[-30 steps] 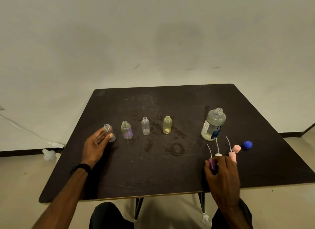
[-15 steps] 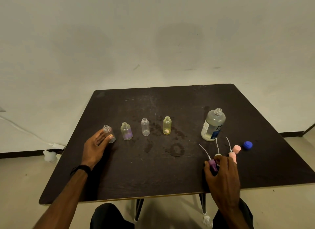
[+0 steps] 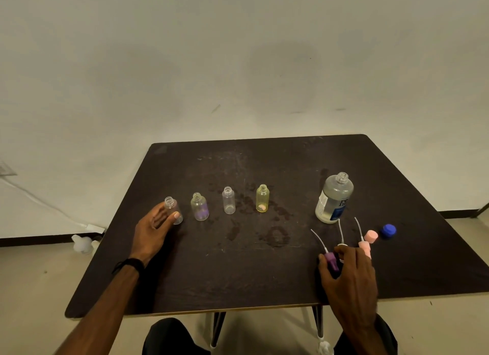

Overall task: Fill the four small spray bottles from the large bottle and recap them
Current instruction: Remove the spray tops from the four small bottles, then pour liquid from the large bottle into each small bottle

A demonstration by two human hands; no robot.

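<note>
Several small uncapped spray bottles stand in a row on the dark table point(image 3: 264, 280): a clear one point(image 3: 173, 208), a purple-tinted one point(image 3: 199, 207), another clear one point(image 3: 228, 200) and a yellow one point(image 3: 262, 198). My left hand point(image 3: 153, 230) holds the leftmost clear bottle, thumb on its side. The large uncapped bottle point(image 3: 334, 198) stands at the right. In front of it lie spray caps with dip tubes: purple point(image 3: 330, 259), white point(image 3: 342, 242) and pink point(image 3: 364, 245). My right hand point(image 3: 349, 275) pinches the purple spray cap.
A pink cap point(image 3: 371, 235) and the blue cap point(image 3: 388, 231) lie right of the spray caps. Wet stains mark the table's middle. A white plug and cable point(image 3: 91, 226) lie on the floor at the left, by a pale bottle point(image 3: 82, 244).
The purple spray cap has tilted and shifted slightly left under my right fingers. My left hand stays on the leftmost bottle.
</note>
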